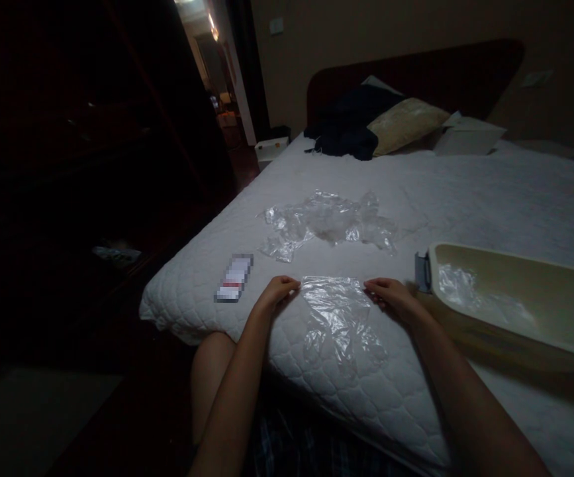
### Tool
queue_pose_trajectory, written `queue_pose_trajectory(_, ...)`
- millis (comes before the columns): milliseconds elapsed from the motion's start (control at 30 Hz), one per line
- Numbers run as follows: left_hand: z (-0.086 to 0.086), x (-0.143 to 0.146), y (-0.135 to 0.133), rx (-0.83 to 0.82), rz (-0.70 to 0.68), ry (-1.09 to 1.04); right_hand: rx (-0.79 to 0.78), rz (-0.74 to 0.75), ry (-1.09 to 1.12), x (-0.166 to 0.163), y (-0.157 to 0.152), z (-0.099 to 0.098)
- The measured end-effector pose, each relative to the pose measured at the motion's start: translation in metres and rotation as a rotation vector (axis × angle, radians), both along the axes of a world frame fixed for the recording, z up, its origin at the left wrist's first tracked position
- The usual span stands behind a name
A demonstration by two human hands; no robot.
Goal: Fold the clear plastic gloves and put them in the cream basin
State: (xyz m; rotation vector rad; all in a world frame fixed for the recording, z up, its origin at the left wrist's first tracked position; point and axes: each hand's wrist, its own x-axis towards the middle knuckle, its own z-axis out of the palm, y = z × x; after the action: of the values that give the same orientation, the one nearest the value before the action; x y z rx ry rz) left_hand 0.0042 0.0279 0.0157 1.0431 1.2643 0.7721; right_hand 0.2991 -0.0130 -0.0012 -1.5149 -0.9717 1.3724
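A clear plastic bag (339, 311) lies spread on the white quilted bed (287, 348), its straight edge away from me and its loose, crinkled part towards me. At the left end of that straight edge, my left hand (281, 291) pinches the corner. My right hand (386, 295) is closed in a pinch at the opposite corner. Just beyond, more crumpled clear plastic (331, 218) is strewn over the bed. To the left of my left hand rests a phone (234, 278) with its screen lit and blurred.
A cream storage bin (515, 291) with a grey latch stands on the bed at right, clear plastic inside. Dark clothing (349, 122), a beige pillow (406, 126) and a white box (470, 136) lie near the headboard (416, 69). The bed's edge drops to dark floor at left.
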Motion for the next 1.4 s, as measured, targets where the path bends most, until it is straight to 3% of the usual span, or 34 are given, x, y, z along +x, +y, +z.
queue_pose_trajectory(200,-0.005,0.007,0.004,-0.019,-0.087,0.011,0.019,0.178,0.017,-0.006,-0.005,0.004)
queue_pose_trajectory(667,-0.014,0.007,-0.005,0.048,-0.127,-0.204,0.048,0.137,0.079,-0.012,-0.009,0.001)
queue_pose_trajectory(900,-0.020,0.009,-0.008,0.172,-0.096,-0.127,0.075,0.137,0.070,-0.011,-0.013,0.000)
queue_pose_trajectory(1400,-0.019,0.002,-0.014,0.278,-0.144,-0.083,0.165,0.130,0.033,-0.014,-0.017,0.000)
